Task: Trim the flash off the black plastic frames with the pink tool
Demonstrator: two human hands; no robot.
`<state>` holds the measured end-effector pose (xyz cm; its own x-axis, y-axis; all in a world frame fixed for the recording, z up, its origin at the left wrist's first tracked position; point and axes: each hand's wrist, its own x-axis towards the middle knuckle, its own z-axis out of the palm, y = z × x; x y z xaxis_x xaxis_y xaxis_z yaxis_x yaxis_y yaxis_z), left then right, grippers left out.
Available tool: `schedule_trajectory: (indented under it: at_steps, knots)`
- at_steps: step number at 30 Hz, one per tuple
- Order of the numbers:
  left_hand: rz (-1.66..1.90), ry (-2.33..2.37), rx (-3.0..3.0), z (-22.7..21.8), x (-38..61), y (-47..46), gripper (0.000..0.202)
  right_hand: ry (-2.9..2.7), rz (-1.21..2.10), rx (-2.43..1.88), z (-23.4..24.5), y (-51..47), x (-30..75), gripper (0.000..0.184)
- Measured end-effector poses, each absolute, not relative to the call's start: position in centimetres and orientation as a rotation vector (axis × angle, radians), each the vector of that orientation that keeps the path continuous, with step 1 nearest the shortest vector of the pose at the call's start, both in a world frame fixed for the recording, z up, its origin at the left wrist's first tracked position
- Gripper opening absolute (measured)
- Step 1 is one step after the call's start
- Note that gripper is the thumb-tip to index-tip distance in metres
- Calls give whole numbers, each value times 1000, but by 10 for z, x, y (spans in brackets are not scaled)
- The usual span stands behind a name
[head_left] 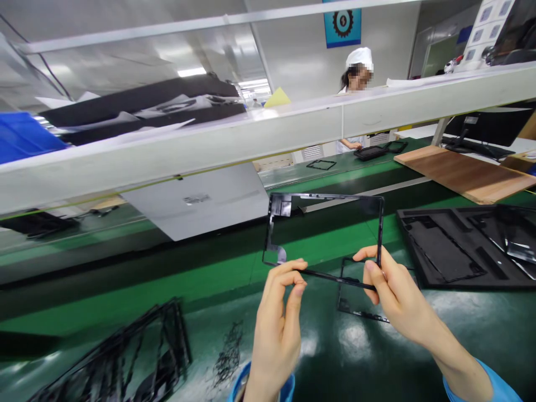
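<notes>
A thin black rectangular frame [326,196] is held up and tilted above the green bench, with silvery film patches on its left side. My right hand [393,290] pinches its lower right corner between thumb and fingers. At the lower left edge, my left hand [278,312] is closed, fingertips and thumb about the bottom bar; the exact contact is partly hidden. Behind my right hand, a second black frame [363,315] lies on the bench, partly covered by the hand. Loose thin black strips [229,352] lie in a tangle left of my left hand.
Several black frames [173,324] are piled at lower left. A black foam tray [454,282] holding frames sits at right, near a wooden board [464,167]. A white shelf [293,125] crosses above the bench [318,374]. Across it, a person in a white cap [360,58] works.
</notes>
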<state>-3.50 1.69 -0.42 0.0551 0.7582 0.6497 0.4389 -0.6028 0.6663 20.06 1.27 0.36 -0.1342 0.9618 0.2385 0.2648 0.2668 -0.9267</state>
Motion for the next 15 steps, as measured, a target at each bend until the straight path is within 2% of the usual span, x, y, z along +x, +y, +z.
schedule_trajectory:
  at_steps: [4, 10, 15]
  knots:
    - [1460, 803, 1814, -4, -10, 1, 21, -1608, 969, -1171, 3, 12, 198, 42]
    - [1451, 1187, 2009, -1, -15, 2, 19, -1506, 912, -1189, 5, 11, 204, 48]
    - [1416, 1227, 2358, -2, -26, 8, 16, -1480, 870, -1173, 8, 11, 208, 47]
